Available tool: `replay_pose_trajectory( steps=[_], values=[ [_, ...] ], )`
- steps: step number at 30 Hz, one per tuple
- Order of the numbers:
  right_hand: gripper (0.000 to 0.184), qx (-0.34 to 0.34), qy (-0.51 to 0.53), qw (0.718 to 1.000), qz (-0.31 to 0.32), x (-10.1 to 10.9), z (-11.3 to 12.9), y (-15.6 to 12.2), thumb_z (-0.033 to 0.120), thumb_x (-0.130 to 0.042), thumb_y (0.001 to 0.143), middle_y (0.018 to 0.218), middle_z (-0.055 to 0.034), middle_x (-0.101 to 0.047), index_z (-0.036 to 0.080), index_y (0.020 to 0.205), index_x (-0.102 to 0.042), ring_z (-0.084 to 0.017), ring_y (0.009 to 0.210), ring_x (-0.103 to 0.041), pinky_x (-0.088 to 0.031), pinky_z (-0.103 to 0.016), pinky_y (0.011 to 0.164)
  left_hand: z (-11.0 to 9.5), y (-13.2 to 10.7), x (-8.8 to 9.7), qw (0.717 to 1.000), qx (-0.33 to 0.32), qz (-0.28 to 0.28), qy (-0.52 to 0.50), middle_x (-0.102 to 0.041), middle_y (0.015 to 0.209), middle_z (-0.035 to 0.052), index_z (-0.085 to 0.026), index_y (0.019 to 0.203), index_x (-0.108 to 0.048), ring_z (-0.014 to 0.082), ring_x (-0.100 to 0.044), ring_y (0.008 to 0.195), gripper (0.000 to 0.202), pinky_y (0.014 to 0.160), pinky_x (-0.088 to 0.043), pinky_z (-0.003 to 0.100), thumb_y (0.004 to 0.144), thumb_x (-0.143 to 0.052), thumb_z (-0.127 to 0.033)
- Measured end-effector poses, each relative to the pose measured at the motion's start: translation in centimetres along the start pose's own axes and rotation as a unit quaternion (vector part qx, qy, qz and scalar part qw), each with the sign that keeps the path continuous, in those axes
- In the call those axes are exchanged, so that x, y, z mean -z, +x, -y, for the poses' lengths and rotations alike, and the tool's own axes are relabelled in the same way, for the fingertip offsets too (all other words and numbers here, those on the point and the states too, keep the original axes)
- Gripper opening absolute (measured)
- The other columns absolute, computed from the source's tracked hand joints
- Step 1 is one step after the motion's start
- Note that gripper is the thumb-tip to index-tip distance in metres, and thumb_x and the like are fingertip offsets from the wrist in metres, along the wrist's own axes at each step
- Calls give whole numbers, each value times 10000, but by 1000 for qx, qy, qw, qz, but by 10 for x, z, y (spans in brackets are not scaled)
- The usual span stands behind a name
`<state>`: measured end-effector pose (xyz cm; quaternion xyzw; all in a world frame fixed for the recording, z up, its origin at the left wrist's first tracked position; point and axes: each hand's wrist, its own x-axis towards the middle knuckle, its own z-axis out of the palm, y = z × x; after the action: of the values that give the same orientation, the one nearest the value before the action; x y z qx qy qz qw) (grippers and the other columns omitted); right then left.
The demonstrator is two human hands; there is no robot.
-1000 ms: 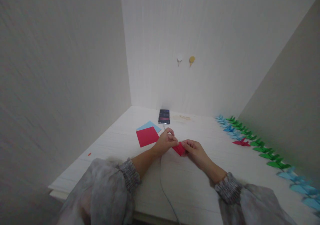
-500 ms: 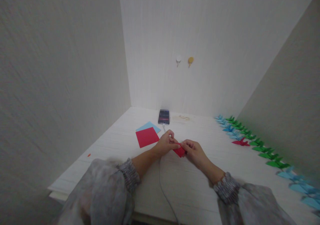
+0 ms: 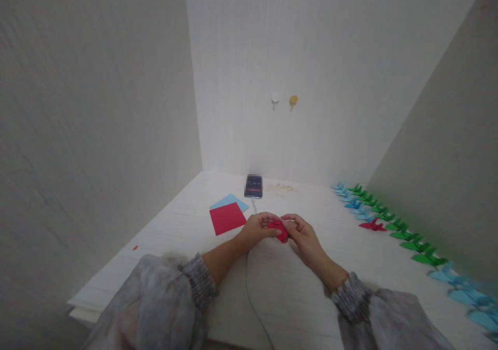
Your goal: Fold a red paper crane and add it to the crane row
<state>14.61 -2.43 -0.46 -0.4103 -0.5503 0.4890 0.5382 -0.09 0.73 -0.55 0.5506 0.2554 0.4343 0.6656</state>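
Note:
A small folded piece of red paper [image 3: 278,231] is held between both hands above the white table. My left hand [image 3: 257,229] grips its left side, the thumb lying across the front and the fingers behind. On the other side, my right hand [image 3: 302,234] pinches the paper's right edge between thumb and fingers. The fingers hide parts of the folds. Left of my left hand, a flat red paper sheet [image 3: 227,219] partly covers a light blue paper sheet [image 3: 235,200].
Folded paper cranes in green [image 3: 404,234], blue [image 3: 360,210] and one red crane [image 3: 372,225] line the table's right side. Near the back wall lies a phone [image 3: 253,186] with a white cable [image 3: 251,298] running toward me. Two hooks [image 3: 293,101] hang on the wall. An orange scrap [image 3: 135,248] lies left.
My left fingers have straightened and come down behind the red paper, which was pinched with the fingers raised. My right fingers extend further along its top. The view has tilted slightly upward.

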Motion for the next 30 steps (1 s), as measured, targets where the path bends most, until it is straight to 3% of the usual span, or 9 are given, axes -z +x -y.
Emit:
replay_pose_trajectory(
  steps=[3, 7, 11, 15, 20, 26, 30],
  values=[
    [267, 6, 8, 1000, 11, -1, 2, -2, 347, -586, 683, 681, -8, -606, 174, 878, -530, -116, 570, -550, -424, -240, 545, 1, 0, 0, 1000, 10, -18, 1, -646, 720, 56, -95, 809, -586, 139, -595, 638, 326, 663, -443, 281, 544, -692, -251],
    [387, -10, 27, 999, 27, -4, 3, -2, 251, -680, 575, 724, -1, -617, 181, 919, -518, -118, 599, -565, -435, -253, 580, 1, 0, 0, 998, 13, -54, 25, -629, 633, 30, -103, 724, -596, 110, -559, 554, 244, 585, -424, 239, 597, -647, -305],
    [409, -2, 17, 999, 37, -3, -1, -1, 245, -669, 571, 735, -2, -599, 186, 937, -497, -124, 613, -562, -434, -263, 587, -2, 0, 0, 995, 12, -89, 37, -590, 560, -1, -116, 631, -575, 84, -499, 496, 237, 525, -382, 211, 626, -611, -350],
    [323, 58, -89, 994, 30, 1, -4, -1, 243, -609, 633, 708, 7, -562, 196, 928, -487, -127, 613, -532, -419, -261, 582, 0, 1, 3, 996, 20, -81, 44, -562, 523, -7, -121, 602, -572, 82, -464, 469, 267, 500, -357, 214, 647, -581, -384],
    [81, 154, -283, 947, -10, 2, 1, -4, 236, -531, 702, 696, -16, -541, 191, 769, -531, -141, 637, -488, -405, -276, 614, 3, 1, 6, 995, 15, -82, 60, -557, 517, -3, -126, 592, -587, 89, -463, 472, 285, 491, -348, 218, 654, -564, -403],
    [138, 142, -335, 930, -47, 2, -1, -3, 233, -550, 660, 707, -14, -550, 187, 785, -514, -145, 643, -493, -412, -267, 595, 0, 1, 3, 998, 1, -68, -2, -552, 509, -34, -135, 827, -571, 76, -478, 454, 289, 489, -363, 200, 605, -636, -310],
    [126, 121, -326, 936, -51, 3, -1, -3, 266, -531, 689, 682, -17, -554, 185, 784, -511, -144, 611, -508, -419, -261, 567, -1, 1, 2, 998, -23, -63, -11, -527, 463, -57, -142, 764, -552, 56, -453, 416, 248, 464, -347, 177, 578, -660, -264]
  ],
)
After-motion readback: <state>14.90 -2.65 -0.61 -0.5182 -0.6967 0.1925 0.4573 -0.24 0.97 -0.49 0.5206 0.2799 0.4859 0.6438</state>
